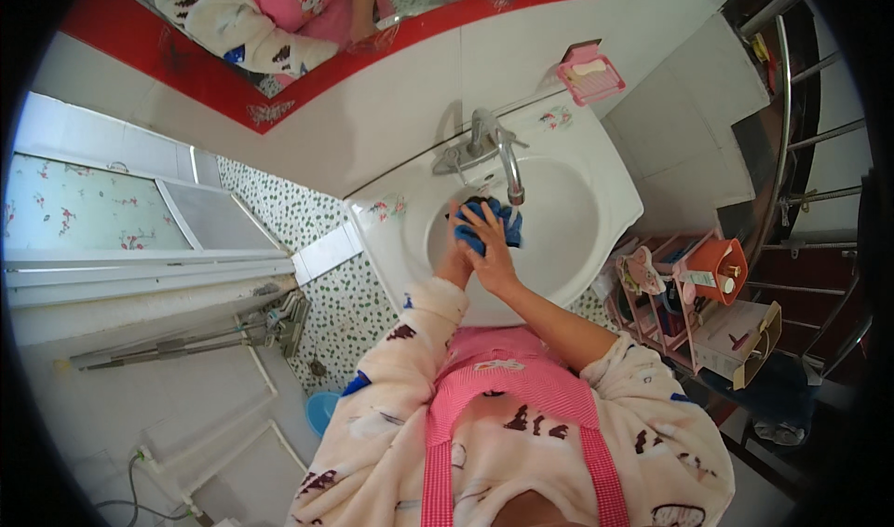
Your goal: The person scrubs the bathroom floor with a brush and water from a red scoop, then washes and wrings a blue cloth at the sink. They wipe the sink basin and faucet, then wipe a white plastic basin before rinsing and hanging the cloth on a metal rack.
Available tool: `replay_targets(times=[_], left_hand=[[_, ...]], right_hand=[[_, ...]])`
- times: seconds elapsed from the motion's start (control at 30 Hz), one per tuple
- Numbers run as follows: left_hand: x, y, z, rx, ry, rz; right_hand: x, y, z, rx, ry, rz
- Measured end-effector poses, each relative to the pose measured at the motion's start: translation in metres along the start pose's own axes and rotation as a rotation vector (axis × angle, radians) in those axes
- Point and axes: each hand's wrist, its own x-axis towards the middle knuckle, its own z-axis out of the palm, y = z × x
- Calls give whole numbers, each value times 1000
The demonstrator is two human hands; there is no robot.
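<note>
Head view: two bare hands meet over the left part of a white washbasin (pixel 563 248), with a bunched blue cloth (pixel 511 233) between them, just below and left of the spout of a chrome faucet (pixel 507 157). The right hand (pixel 488 243) lies on top, its fingers (pixel 477 216) slightly spread and bent around the cloth, gripping it. The left hand (pixel 458 238) is against the cloth's left side, partly covered by the right; how far its fingers are closed, I cannot tell. A dark patch shows at the upper edge of the bundle, too small to identify.

Painted flowers decorate the basin's back corners. Above its right corner, a pink soap dish (pixel 602 87) on the tiled wall holds a pale soap bar (pixel 588 68). A red-framed mirror (pixel 391 47) hangs above the faucet. To the right of the basin stands a pink rack (pixel 629 296) with an orange container (pixel 711 276) beside it and a cardboard box (pixel 722 334) nearer the person. A blue basin (pixel 320 413) sits at lower left, near the person's sleeve.
</note>
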Motion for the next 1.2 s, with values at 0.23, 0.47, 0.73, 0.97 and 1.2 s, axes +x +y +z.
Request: replay_targets(times=[0.23, 0.47, 0.73, 0.97, 1.2], left_hand=[[-41, 10, 29, 249, 598, 29], [-101, 62, 42, 109, 427, 174], [-117, 39, 46, 122, 441, 170], [-85, 2, 33, 439, 627, 200], [-47, -8, 76, 855, 362, 403]], right_hand=[[52, -2, -59, -16, -310, 401], [-90, 57, -42, -190, -1123, 14], [-14, 154, -11, -1136, -616, 81], [37, 66, -18, 868, -361, 1029], [5, 34, -68, 1036, -330, 1024]])
